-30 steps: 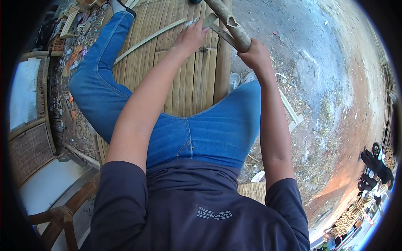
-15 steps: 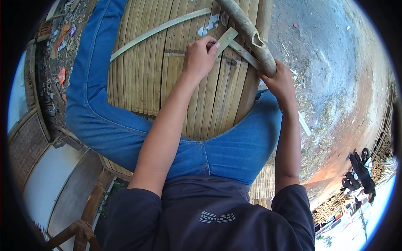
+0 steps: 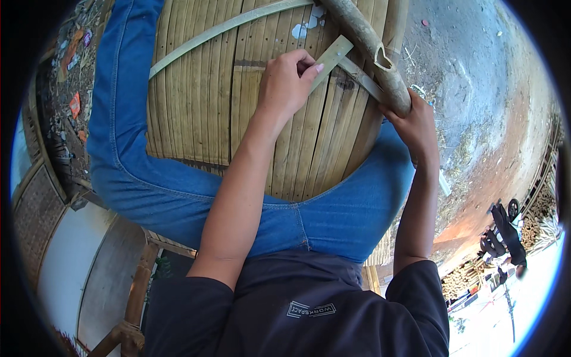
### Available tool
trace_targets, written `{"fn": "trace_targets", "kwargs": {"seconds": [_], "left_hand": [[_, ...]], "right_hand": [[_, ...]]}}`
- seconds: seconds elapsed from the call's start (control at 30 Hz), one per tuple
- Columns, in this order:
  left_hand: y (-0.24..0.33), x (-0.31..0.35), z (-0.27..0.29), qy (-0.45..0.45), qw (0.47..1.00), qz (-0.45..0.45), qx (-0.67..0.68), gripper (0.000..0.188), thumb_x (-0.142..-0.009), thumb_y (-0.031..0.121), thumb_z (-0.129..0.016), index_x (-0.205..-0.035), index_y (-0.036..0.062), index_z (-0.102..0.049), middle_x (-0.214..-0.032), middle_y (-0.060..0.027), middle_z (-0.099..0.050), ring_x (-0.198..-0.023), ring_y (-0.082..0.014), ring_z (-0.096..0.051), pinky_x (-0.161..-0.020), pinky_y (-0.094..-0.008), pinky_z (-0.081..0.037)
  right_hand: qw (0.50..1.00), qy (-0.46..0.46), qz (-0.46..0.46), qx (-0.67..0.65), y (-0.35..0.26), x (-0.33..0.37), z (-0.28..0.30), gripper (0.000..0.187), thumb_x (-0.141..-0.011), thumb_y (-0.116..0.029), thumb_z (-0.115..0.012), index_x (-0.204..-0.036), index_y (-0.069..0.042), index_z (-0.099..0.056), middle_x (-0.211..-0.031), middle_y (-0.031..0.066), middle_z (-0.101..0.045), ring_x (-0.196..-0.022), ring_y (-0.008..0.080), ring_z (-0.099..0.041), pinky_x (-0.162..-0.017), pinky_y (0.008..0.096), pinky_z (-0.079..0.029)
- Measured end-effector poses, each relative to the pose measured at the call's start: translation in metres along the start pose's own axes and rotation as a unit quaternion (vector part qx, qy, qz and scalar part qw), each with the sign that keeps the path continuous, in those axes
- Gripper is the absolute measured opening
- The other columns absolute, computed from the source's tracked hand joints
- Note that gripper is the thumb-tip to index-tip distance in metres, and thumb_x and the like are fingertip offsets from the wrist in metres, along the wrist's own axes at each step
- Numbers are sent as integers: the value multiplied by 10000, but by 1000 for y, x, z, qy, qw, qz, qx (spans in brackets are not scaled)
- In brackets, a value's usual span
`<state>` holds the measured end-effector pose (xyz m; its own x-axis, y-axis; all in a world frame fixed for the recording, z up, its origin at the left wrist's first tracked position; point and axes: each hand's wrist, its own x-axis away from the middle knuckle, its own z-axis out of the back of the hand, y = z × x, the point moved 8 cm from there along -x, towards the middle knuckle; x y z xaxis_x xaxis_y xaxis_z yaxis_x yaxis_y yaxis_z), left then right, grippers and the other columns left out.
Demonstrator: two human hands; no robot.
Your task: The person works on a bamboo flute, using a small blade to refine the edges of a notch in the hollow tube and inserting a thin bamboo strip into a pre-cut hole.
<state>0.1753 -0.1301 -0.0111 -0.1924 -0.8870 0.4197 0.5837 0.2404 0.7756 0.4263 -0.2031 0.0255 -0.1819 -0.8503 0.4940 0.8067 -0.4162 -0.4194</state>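
My left hand [image 3: 285, 83] pinches a flat pale-green bamboo strip [image 3: 334, 55] between thumb and fingers, over the slatted bamboo bench. Its far end points up and right, and the rest is hidden beneath my hand. My right hand [image 3: 416, 122] is closed around the near end of a thick bamboo pole [image 3: 363, 35], which has a notch cut in its side. From beneath the pole, a narrow flat greyish-brown piece [image 3: 361, 77] reaches to the held strip; whether it is wood or a blade I cannot tell.
A long curved bamboo strip [image 3: 229, 27] lies across the bench [image 3: 196, 113]. My jeans-clad legs [image 3: 128, 119] straddle it. Bare ground [image 3: 470, 101] lies to the right, littered ground [image 3: 71, 65] to the left. A person in dark clothes [image 3: 508, 232] and stacked bamboo [image 3: 464, 279] are far off at lower right.
The view has shifted slightly, so bench, pole and both hands appear farther right. Both hands keep their holds, and the strip has hardly moved against the bench.
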Motion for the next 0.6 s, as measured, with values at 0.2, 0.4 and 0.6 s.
{"fn": "trace_targets", "kwargs": {"seconds": [0.2, 0.4, 0.6], "left_hand": [[-3, -6, -2, -2, 1000, -9, -12, 237, -902, 238, -731, -943, 5, -715, -801, -100, -722, -721, -173, -674, -692, -318, -534], [7, -20, -4, 8, 997, -33, -72, 310, -898, 319, -731, -969, 17, -720, -798, -100, -723, -717, -204, -676, -703, -350, -542], [14, -34, -5, 2, 994, -69, -82, 299, -905, 341, -718, -966, 48, -727, -796, -97, -719, -734, -219, -676, -711, -365, -534]], "right_hand": [[1000, 9, -5, 18, 1, 0, 2, 465, -784, -305, -803, -1088, 21, -671, -959, 260, -709, -943, 419, -692, -820, 476, -535], [999, 25, -3, 42, 1, 1, 3, 485, -771, -340, -810, -1082, 8, -678, -945, 246, -714, -923, 412, -695, -821, 472, -543], [998, 40, 6, 46, -3, -5, 7, 497, -756, -334, -822, -1097, -2, -680, -966, 237, -716, -948, 405, -691, -837, 472, -535]]}}
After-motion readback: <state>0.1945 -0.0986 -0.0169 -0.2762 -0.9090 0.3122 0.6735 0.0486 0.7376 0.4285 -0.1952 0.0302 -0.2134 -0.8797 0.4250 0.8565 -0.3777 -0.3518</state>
